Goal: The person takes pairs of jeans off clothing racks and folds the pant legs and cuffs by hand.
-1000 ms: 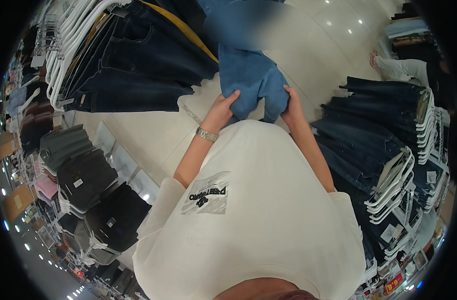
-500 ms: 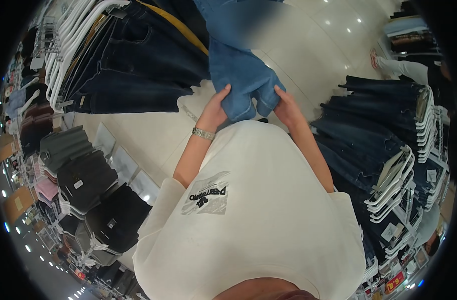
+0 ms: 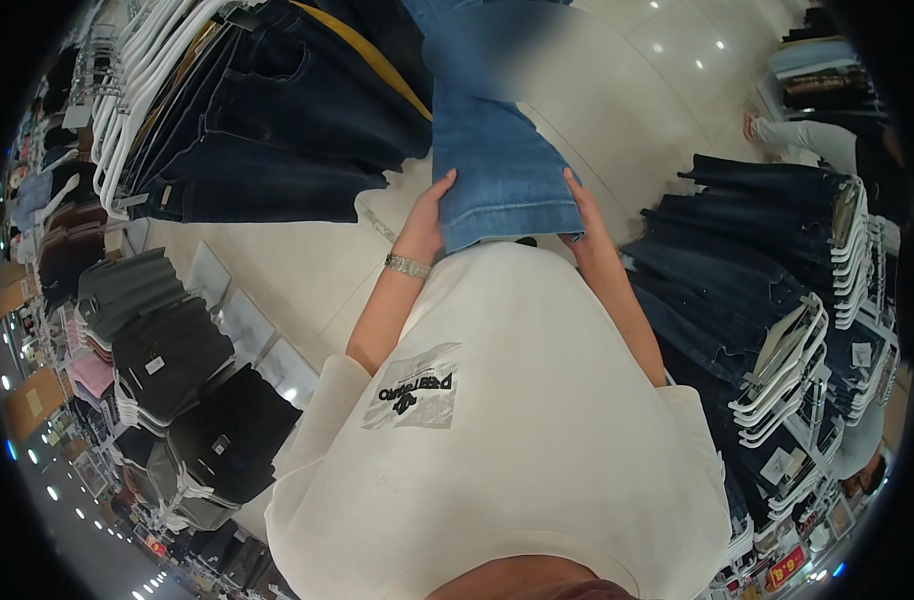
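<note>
A pair of medium-blue jeans (image 3: pixel 492 150) hangs in front of me, one leg's stitched hem stretched out flat near my white T-shirt. Its upper part runs out at the top of the view, partly under a blur. On the left edge of the hem, my left hand (image 3: pixel 430 222) is closed, thumb on top and fingers hidden behind the denim; a metal watch (image 3: pixel 407 266) circles that wrist. The opposite edge is gripped by my right hand (image 3: pixel 588 222), its thumb along the front and the other fingers mostly behind the cloth.
Dark jeans (image 3: pixel 267 130) hang from white hangers on a rack at upper left, close to the held pair. More dark jeans (image 3: pixel 747 230) hang at right. Grey and black trousers (image 3: pixel 172 345) hang at lower left. Beyond them, a person's light-trousered leg (image 3: pixel 802 138) shows at upper right.
The jeans' hem, bunched and folded between my hands before, is now spread flat and straight. My right hand has shifted slightly right; the left has barely moved.
</note>
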A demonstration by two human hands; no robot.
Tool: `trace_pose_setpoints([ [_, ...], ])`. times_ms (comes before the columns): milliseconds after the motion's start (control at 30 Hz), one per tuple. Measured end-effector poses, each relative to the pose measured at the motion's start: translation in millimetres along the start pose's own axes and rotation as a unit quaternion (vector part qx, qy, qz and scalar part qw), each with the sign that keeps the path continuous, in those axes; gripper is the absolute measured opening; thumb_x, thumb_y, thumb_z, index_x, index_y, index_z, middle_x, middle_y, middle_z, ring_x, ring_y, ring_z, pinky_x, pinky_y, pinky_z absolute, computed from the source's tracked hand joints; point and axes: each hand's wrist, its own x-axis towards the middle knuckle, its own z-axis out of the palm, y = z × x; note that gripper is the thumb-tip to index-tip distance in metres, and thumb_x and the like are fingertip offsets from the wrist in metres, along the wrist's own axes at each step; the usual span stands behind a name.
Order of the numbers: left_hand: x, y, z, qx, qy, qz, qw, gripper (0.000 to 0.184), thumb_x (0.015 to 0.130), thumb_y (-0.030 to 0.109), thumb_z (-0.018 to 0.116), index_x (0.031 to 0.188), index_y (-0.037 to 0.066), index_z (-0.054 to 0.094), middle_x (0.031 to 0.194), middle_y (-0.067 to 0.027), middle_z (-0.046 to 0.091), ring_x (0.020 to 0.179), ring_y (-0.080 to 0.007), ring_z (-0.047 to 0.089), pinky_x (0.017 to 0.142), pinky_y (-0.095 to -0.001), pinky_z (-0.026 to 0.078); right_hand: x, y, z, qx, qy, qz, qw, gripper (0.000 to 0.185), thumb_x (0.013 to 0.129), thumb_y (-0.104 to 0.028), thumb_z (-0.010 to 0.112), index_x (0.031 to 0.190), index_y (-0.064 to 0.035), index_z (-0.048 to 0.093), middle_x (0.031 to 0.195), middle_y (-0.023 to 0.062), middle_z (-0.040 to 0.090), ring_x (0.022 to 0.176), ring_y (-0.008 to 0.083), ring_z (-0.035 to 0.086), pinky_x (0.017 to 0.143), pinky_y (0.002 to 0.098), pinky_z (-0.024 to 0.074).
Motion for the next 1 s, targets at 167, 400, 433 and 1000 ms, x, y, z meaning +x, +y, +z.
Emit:
trace_pose_setpoints([
  [167,-0.7,-11.9,-13.6,0.036,-0.022,-0.058,0.997,0.049,0.095,0.027,0.065,0.129,-0.006,0.053,0.123,-0.0161,0.063,0.111,-0.0265,0.062,0.097,-0.0370,0.051,-8.7,-3.7,12.0,0.001,0.029,0.007,1.000,0.052,0.095,-0.040,0.064,0.127,-0.0004,0.055,0.122,0.0139,0.063,0.106,0.0229,0.064,0.086,0.0365,0.0543],
  [400,3.9,-14.1,-14.3,0.123,0.036,0.007,0.992,0.040,0.099,0.020,0.060,0.126,-0.009,0.053,0.120,-0.0148,0.064,0.103,-0.0233,0.065,0.090,-0.0356,0.054,-14.6,-6.9,20.6,-0.028,0.069,0.031,0.997,0.051,0.092,-0.040,0.066,0.128,-0.0044,0.056,0.123,0.0103,0.064,0.107,0.0215,0.063,0.089,0.0344,0.0522],
  [433,4.7,-14.8,-14.3,0.128,0.045,0.010,0.991,0.040,0.099,0.021,0.059,0.125,-0.009,0.054,0.119,-0.0145,0.065,0.102,-0.0230,0.066,0.089,-0.0355,0.054,-17.3,-7.1,24.9,-0.031,0.066,0.034,0.997,0.051,0.093,-0.040,0.066,0.128,-0.0045,0.056,0.123,0.0102,0.063,0.108,0.0214,0.063,0.089,0.0342,0.0520],
  [1000,16.7,-21.6,-7.0,0.157,0.084,0.088,0.980,0.046,0.097,0.029,0.063,0.124,-0.007,0.052,0.116,-0.0160,0.065,0.097,-0.0235,0.068,0.082,-0.0337,0.056,-8.6,-8.8,19.6,0.009,0.072,-0.005,0.997,0.047,0.096,-0.042,0.059,0.127,-0.0066,0.057,0.123,0.0088,0.065,0.110,0.0208,0.063,0.096,0.0347,0.0491],
])
